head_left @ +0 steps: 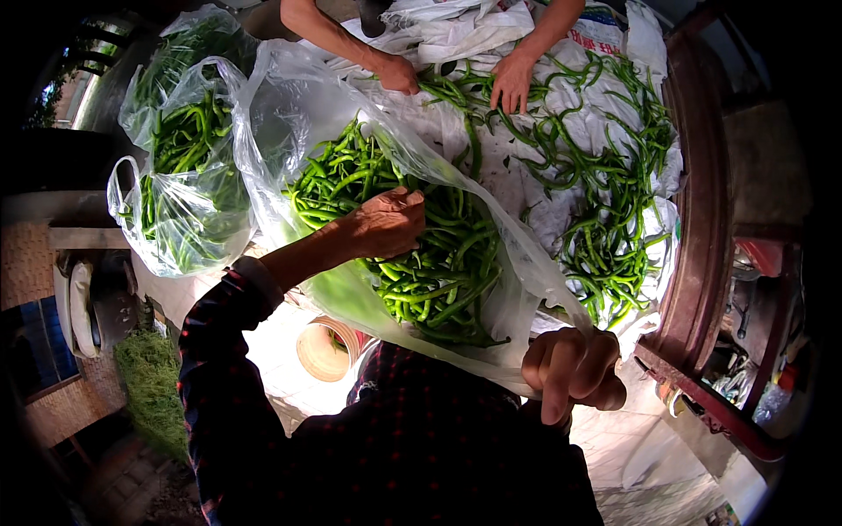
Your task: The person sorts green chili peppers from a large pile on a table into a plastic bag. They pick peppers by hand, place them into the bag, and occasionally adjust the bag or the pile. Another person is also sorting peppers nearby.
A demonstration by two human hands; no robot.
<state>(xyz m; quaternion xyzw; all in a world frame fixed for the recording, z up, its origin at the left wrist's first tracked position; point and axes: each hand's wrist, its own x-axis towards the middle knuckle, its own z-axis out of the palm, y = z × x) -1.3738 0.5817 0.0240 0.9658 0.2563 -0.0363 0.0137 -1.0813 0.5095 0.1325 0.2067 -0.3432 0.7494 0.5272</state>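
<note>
Currently gripping the rim of a clear plastic bag [285, 96] with the right hand [574, 373], fingers curled tight over gathered film. Holding the left hand [386, 225] half curled over green peppers [443, 294] heaped inside that bag; cannot tell whether pinching one, with the fingertips partly hidden. Judging by looks: light singly, likely weighty by the bagful; firm but bendy, smooth and probably a bit slippery, apt to snap or bruise if bent or squeezed hard. Best taken singly around the middle or by the stem end, or scooped loosely in a cupped palm. Probably thin, limp and tearable as to the bag; best held by a bunched fold of the rim, not one stretched edge. Also around: to the left, filled clear bags [189, 250] close beside; beyond, loose peppers [605, 162] strewn over white sheeting [535, 188], with a co-worker's hands [512, 81] down among them; at right, a dark wooden edge [706, 175]; near the bag's lower side, a tan bucket [322, 355]. In the way: slack bag wall between heap and loose peppers.
</note>
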